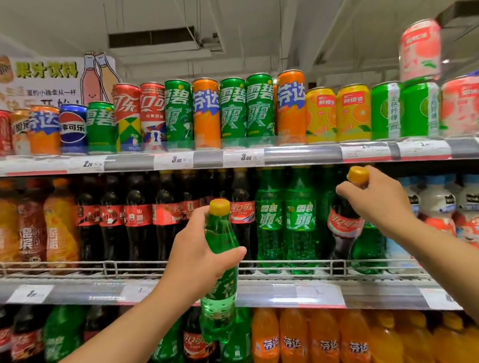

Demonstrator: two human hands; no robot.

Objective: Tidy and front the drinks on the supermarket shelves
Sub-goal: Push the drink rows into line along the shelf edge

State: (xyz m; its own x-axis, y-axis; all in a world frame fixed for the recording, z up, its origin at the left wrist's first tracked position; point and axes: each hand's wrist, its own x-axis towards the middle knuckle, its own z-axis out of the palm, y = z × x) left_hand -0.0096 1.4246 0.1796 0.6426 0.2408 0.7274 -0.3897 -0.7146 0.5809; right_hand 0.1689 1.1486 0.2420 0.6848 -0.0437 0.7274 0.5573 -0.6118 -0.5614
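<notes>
Drinks fill three shelf levels across the frame. Top shelf (229, 160): cans (235, 109) in a mixed row, cola, green and orange brands interleaved, with one pink can (419, 49) stacked on others at upper right. Facing looks mostly forward there, but brand grouping looks unsorted.

Middle shelf (276, 293), centre of frame: dark cola bottles (139, 220) left of centre, green soda bottles (285, 221) right of centre, white-bodied bottles (459, 208) at far right. Wire front rail runs along it.

Bottom shelf, lower frame: orange soda bottles (313, 347) grouped at lower right; at lower left cola and green are mixed together.

Left hand (197, 265), centre frame, is wrapped around a green bottle (221, 262) with a yellow cap, held out in front of the middle shelf edge, off the shelf. Right hand (382, 197), right of centre, pinches the neck of a cola bottle (344, 222) just under its yellow cap; that bottle is tilted and sits among the green ones.

My read: mid-swap, each bottle is headed for its own brand block. Early-to-middle progress. Left to do: seat both bottles, sort lower-left mix, regroup cans.
</notes>
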